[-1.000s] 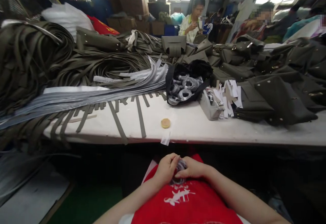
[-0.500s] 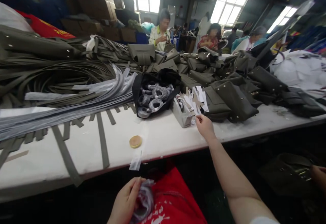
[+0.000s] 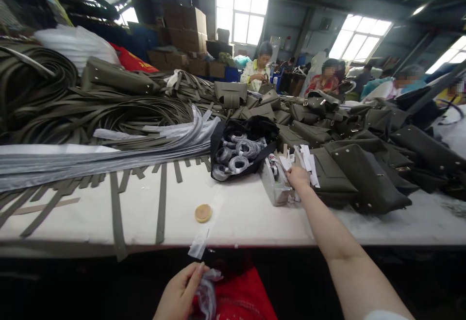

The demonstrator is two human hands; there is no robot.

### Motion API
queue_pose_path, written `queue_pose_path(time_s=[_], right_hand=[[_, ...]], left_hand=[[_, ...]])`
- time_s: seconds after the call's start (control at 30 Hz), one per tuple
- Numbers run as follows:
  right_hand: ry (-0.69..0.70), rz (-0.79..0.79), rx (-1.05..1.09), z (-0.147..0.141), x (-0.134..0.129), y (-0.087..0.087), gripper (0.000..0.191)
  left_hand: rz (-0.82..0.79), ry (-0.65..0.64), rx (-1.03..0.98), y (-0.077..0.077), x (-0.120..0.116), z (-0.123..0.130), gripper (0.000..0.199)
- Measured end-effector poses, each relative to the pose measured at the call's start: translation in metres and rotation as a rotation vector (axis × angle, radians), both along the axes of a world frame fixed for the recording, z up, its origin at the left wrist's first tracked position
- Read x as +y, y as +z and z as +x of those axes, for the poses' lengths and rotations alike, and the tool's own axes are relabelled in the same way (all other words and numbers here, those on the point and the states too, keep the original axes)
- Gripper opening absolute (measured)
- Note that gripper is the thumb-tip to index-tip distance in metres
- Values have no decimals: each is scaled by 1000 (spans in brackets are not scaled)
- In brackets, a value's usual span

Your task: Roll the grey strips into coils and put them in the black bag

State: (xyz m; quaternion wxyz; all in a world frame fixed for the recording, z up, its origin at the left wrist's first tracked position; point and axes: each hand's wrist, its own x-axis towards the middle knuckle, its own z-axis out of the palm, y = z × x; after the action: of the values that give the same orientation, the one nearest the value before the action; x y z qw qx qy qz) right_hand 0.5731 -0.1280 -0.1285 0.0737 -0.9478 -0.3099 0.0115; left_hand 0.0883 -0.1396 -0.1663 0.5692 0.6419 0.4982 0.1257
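My left hand (image 3: 182,288), low in the view in front of the table edge, is closed on a grey coil wrapped in clear plastic (image 3: 207,293). My right hand (image 3: 298,176) reaches over the table to a bunch of white paper strips (image 3: 309,164) beside a grey box (image 3: 278,189). Its fingertips are among the strips, and what they hold is too small to tell. Left of the box, a black bag (image 3: 217,157) lies open with several wrapped coils (image 3: 248,149) inside.
A round yellow-rimmed disc (image 3: 203,213) lies on the white table (image 3: 247,223). Long olive straps (image 3: 138,111) cover the left side, some hanging over the front edge. Olive bags (image 3: 367,176) are piled at the right. People sit beyond the table.
The camera view has turned left and up. My right hand has moved from the lower ends of the strips further in among them. My left hand still holds the coil.
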Motion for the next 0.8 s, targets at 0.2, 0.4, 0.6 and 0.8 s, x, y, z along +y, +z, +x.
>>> queue_pose_path(time_s=[0.2,0.4,0.6,0.8], right_hand=[[-91,59,-60,-2,-41,19,34],[-97,50,-80,-18,-72,23,28],[59,32,-12,-22,-32,13,25],[91,10,92,-22,-6,0,25]], left_hand=[[-69,-29,-26,-5,5,-4,66],[-105,-27,-32,-7,8,-2,69],[-62,27,-59,-5,4,0,61],[-24,79,-66,4,-4,0,58]])
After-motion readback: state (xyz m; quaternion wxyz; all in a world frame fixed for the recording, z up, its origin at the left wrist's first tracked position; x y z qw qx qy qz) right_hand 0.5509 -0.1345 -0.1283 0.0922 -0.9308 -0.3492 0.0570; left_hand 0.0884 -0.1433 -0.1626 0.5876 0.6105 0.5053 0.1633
